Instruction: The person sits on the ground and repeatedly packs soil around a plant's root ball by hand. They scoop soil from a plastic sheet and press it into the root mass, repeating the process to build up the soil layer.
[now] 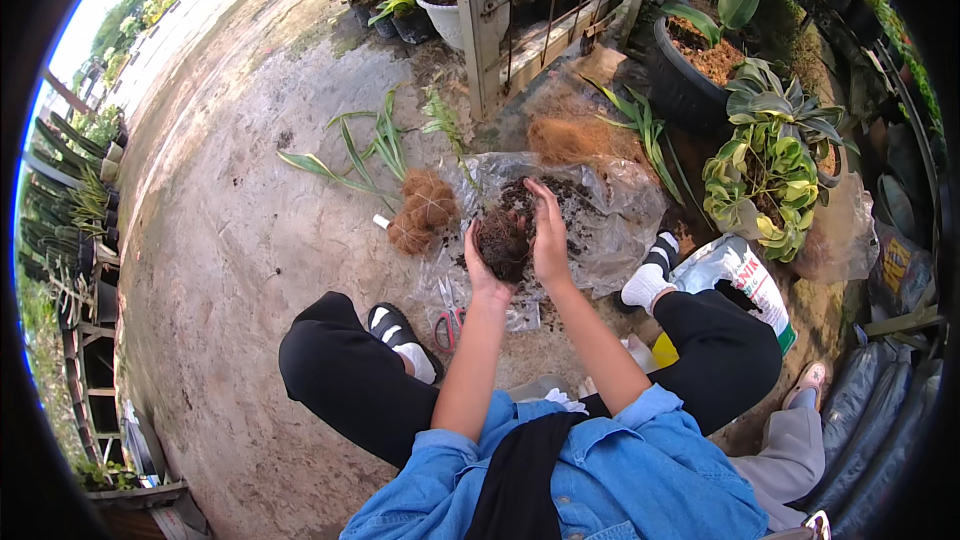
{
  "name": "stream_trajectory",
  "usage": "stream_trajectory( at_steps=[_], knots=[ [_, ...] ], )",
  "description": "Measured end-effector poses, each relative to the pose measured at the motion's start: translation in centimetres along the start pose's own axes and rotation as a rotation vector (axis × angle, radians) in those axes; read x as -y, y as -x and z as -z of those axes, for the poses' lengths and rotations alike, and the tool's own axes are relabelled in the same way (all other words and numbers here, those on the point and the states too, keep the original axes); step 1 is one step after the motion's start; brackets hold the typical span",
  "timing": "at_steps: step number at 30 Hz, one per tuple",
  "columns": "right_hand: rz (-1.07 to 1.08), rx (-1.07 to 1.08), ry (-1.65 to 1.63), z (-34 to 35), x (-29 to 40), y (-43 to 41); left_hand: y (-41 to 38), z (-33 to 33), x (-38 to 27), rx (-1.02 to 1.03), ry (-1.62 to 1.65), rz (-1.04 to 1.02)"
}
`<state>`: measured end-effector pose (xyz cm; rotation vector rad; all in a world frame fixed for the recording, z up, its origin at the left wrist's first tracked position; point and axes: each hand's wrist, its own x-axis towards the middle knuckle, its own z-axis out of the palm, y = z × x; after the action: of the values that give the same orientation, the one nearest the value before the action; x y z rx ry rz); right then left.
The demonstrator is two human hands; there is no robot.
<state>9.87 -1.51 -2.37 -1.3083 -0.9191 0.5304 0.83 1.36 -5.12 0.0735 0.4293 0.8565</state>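
My left hand (486, 262) cups a ball of dark soil (503, 246) from the left, palm inward. On its right side, my right hand (550, 236) stands upright with fingers extended; whether its palm presses on the ball is hard to tell. A leafy green stem (448, 120) rises beyond the ball, seemingly rooted in it. Beneath lies a clear plastic sheet (626, 202) with loose dark soil (577, 240). To the left, balls wrapped in brown fibre (426, 206) sit beside long-leaved plants (386, 142). Scissors with red handles (448, 326) lie near my left forearm.
Loose coconut-like fibre (568, 139) lies past the sheet, near a metal gate post (478, 37). Potted plants, including a large black pot (686, 82) and a variegated plant (765, 187), stand at right. A printed white sack (739, 277) rests by my right knee. Another person's leg (791, 442) shows lower right.
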Motion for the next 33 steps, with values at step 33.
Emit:
stream_trajectory(
  at_steps=[33],
  knots=[
    [-0.262, -0.061, -0.049, 2.6, -6.7, 0.9, -0.7, 2.1, -2.9, -0.23, -0.186, -0.105]
  ],
)
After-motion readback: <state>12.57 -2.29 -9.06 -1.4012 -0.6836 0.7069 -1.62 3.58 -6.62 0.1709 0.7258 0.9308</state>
